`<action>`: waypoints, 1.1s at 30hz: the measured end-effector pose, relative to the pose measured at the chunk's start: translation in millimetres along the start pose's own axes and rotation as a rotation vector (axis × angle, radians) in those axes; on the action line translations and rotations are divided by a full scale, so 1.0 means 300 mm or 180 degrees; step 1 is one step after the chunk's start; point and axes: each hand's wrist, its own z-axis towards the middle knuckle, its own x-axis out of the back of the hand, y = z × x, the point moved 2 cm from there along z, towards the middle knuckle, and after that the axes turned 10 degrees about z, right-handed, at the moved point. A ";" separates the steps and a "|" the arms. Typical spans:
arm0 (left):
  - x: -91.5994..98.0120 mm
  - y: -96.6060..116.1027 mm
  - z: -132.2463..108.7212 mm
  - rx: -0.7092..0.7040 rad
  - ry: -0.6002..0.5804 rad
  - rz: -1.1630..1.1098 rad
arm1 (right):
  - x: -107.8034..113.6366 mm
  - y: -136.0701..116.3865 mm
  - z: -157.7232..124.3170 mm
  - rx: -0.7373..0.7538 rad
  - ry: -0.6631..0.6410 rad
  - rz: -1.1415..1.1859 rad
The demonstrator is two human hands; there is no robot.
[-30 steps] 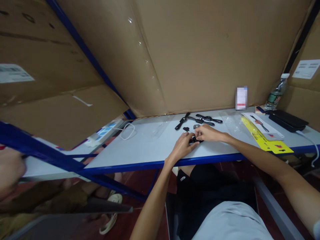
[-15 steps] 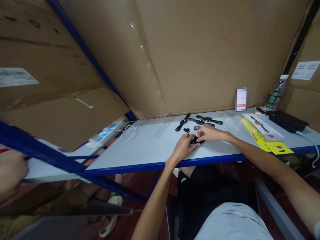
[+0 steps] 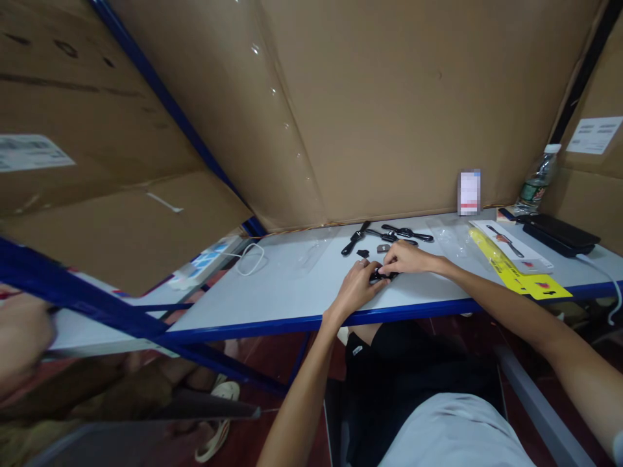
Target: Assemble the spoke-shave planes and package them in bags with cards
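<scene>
My left hand (image 3: 357,285) and my right hand (image 3: 406,258) meet over a small black watch part (image 3: 378,275) on the pale grey table (image 3: 272,292). Both hands have their fingers pinched on it. Just beyond them lie several black watch straps (image 3: 406,232), a long black strap piece (image 3: 355,237), a small black piece (image 3: 362,252) and a small grey piece (image 3: 382,247).
Big cardboard boxes (image 3: 379,110) wall the back and left. A yellow package (image 3: 516,272), a white watch card (image 3: 511,245), a black flat box (image 3: 559,232) and a water bottle (image 3: 538,178) are on the right. A white cable (image 3: 250,258) lies left. Another person's hand (image 3: 22,331) shows at far left.
Both hands stay pinched on the black part; the fingers shift only slightly. The view has moved a little.
</scene>
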 end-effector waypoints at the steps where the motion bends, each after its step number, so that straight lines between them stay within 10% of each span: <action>1: -0.001 0.000 0.000 -0.0007 0.0008 0.0015 | -0.002 0.005 0.002 0.0067 -0.0001 0.0041; 33: -0.009 -0.006 -0.001 0.0058 0.0049 0.0102 | 0.006 0.002 -0.008 -0.0082 0.0234 -0.0643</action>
